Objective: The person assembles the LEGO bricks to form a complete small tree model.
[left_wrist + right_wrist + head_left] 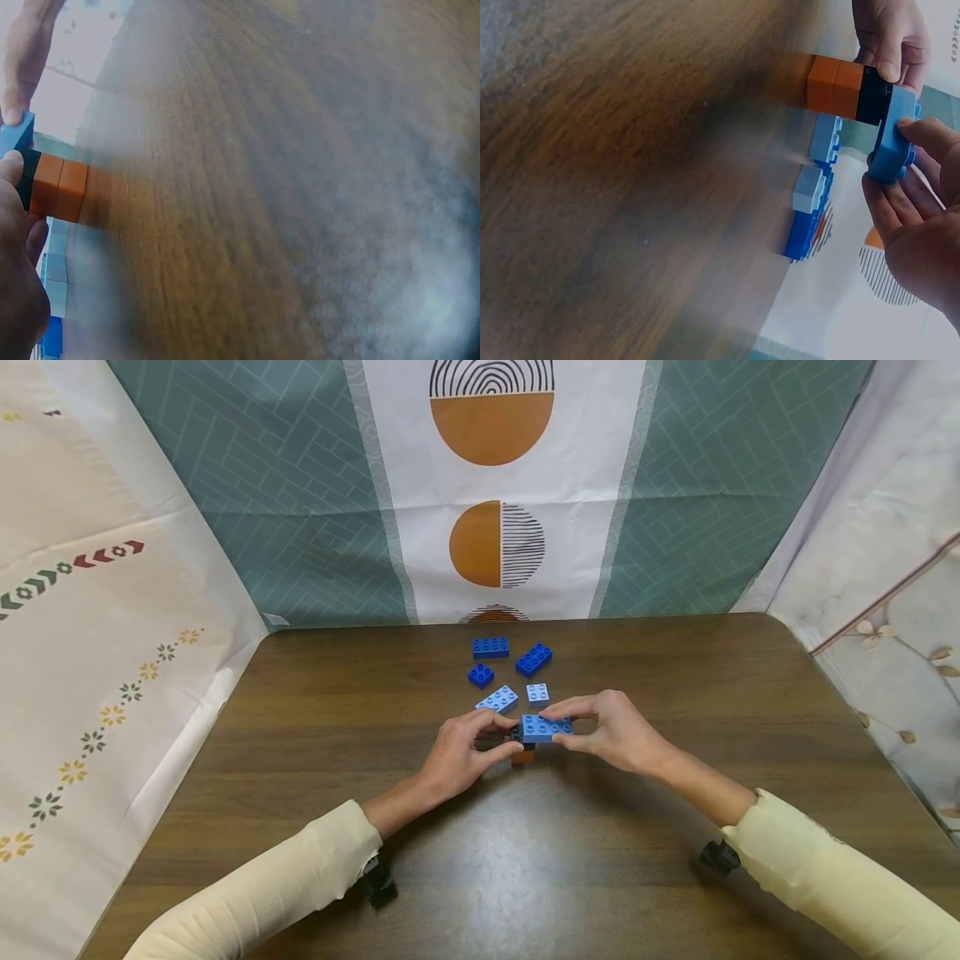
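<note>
A stack stands upright on the table, made of orange bricks (834,84) with a black brick (871,96) on top. My left hand (459,753) pinches the black brick between thumb and fingers. Over it, a medium-blue eight-stud brick (536,729) lies across the top and juts out to the right. The thumb and fingers of my right hand (621,733) hold that blue brick by its overhanging end. In the right wrist view the blue brick looks slightly tilted against the black one. Whether their studs are pressed together is hidden.
Behind the stack lie a light-blue long brick (498,699) and a light-blue square brick (537,695). Farther back are a dark-blue square brick (481,675) and two dark-blue long bricks, one on the left (491,647) and one angled (534,660). Cloth (300,485) hangs beyond the wooden table (337,693).
</note>
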Demonstrator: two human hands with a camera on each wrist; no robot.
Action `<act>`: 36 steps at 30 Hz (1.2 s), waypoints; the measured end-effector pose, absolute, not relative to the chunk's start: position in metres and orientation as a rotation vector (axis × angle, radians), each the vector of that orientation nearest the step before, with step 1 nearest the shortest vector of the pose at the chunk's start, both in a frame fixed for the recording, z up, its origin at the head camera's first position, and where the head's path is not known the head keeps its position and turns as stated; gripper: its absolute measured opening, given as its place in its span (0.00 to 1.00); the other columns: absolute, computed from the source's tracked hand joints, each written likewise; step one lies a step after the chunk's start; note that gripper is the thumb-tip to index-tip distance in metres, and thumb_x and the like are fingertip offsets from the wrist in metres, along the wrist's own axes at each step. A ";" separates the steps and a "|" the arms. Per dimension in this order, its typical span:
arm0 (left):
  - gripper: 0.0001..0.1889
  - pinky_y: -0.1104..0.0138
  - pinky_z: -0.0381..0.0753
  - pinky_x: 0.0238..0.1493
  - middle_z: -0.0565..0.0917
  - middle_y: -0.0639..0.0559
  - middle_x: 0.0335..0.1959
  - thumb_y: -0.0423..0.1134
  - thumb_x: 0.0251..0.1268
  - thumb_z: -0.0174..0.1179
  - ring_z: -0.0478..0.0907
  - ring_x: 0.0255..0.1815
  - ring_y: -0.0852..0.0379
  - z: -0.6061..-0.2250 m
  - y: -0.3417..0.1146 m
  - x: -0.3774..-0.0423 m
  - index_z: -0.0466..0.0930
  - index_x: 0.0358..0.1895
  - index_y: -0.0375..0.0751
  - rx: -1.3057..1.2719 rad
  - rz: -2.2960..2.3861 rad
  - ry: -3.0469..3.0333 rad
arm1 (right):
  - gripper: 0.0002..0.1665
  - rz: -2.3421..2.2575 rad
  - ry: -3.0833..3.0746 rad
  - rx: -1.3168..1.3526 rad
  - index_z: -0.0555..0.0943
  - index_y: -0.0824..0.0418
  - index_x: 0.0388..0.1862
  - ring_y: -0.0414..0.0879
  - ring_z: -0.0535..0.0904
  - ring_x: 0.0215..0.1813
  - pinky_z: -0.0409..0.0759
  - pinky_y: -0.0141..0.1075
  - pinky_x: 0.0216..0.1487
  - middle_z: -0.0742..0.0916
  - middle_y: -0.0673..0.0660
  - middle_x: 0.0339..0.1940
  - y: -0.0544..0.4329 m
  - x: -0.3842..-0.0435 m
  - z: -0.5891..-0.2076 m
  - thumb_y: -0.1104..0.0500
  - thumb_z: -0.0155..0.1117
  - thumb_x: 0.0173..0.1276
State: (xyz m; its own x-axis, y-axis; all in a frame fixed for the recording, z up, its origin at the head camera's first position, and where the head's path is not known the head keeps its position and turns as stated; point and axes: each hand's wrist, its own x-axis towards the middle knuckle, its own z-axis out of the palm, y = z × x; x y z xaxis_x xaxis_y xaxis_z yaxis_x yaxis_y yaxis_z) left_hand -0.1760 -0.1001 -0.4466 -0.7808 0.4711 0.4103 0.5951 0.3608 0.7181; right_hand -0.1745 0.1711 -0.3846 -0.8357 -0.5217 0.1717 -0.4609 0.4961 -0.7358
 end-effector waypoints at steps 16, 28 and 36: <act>0.16 0.63 0.89 0.49 0.90 0.48 0.53 0.40 0.68 0.75 0.90 0.48 0.55 -0.446 -0.100 -0.176 0.86 0.54 0.38 -0.969 -1.382 -2.495 | 0.27 -1.147 2.636 -0.968 0.88 0.57 0.64 0.59 0.82 0.67 0.81 0.57 0.65 0.88 0.60 0.62 0.165 -0.180 -0.386 0.70 0.76 0.67; 0.15 0.68 0.88 0.50 0.89 0.49 0.53 0.40 0.68 0.75 0.89 0.49 0.57 -0.448 -0.101 -0.176 0.85 0.53 0.39 -0.966 -1.371 -2.506 | 0.21 -1.239 2.624 -0.914 0.89 0.55 0.62 0.48 0.86 0.56 0.84 0.53 0.58 0.90 0.54 0.59 0.158 -0.180 -0.392 0.56 0.77 0.71; 0.16 0.69 0.87 0.50 0.89 0.48 0.54 0.40 0.69 0.74 0.89 0.50 0.58 -0.447 -0.101 -0.175 0.85 0.54 0.38 -0.953 -1.375 -2.533 | 0.18 -1.350 2.557 -0.836 0.91 0.56 0.57 0.48 0.79 0.38 0.67 0.34 0.28 0.93 0.53 0.52 0.155 -0.184 -0.396 0.57 0.78 0.70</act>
